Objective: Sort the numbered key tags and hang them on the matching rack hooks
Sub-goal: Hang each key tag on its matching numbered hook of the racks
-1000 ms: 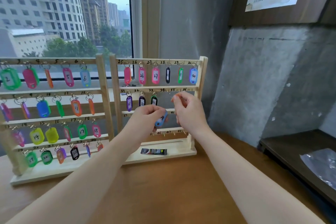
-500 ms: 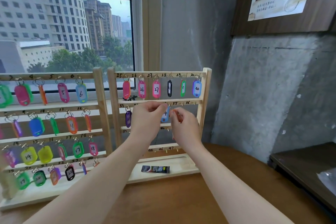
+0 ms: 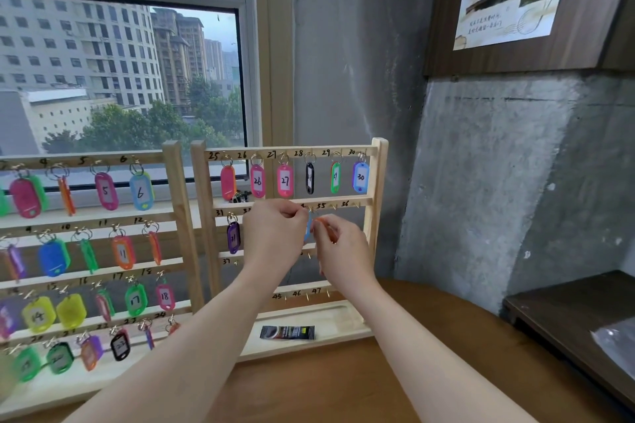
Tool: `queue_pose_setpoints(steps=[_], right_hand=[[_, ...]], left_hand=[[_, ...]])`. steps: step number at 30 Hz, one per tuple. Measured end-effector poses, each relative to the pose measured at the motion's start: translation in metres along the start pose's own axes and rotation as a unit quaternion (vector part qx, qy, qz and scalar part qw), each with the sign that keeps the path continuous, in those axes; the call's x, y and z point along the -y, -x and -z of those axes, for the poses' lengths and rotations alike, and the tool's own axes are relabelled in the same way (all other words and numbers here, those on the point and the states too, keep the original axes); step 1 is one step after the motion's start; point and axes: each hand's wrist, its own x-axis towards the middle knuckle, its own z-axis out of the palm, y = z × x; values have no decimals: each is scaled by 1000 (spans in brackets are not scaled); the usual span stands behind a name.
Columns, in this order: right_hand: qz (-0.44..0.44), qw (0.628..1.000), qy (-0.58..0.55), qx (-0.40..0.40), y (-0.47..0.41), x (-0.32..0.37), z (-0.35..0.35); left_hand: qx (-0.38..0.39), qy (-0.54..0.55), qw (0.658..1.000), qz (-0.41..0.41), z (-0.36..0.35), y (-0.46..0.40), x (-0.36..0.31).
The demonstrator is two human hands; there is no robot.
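The left hand (image 3: 273,237) pinched the top of a light-blue plastic key tag (image 3: 309,228) at the second rail of the right-hand wooden rack (image 3: 376,216), near hook 34. The right hand (image 3: 340,251) gripped an orange tag (image 3: 323,220) just beside it.

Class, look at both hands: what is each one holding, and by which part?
Left hand pinches the blue tag at its top ring end. Right hand pinches an orange tag; which part cannot be told.

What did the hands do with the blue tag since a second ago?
The left hand lifted the blue tag from the third rail up to the hook by 35, where it now hangs edge-on. The right hand rose too, still pinching an orange tag. The other tags stayed put.
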Motion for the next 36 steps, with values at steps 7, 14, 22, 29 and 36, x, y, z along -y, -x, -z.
queue_pose_setpoints(steps=[7, 14, 22, 29, 36], right_hand=[[-25, 999, 10, 40, 10, -4, 10], [-74, 996, 17, 56, 49, -13, 39], [-132, 989, 36, 59, 146, -5, 81], [-206, 967, 126, 77, 261, -9, 117], [-267, 925, 254, 93, 350, -25, 142]], left_hand=[[43, -20, 999, 8, 0, 15, 8], [110, -13, 990, 86, 6, 51, 40], [231, -48, 962, 137, 29, 138, 68], [403, -100, 905, 89, 31, 245, 79], [507, -122, 852, 44, 25, 298, 75]])
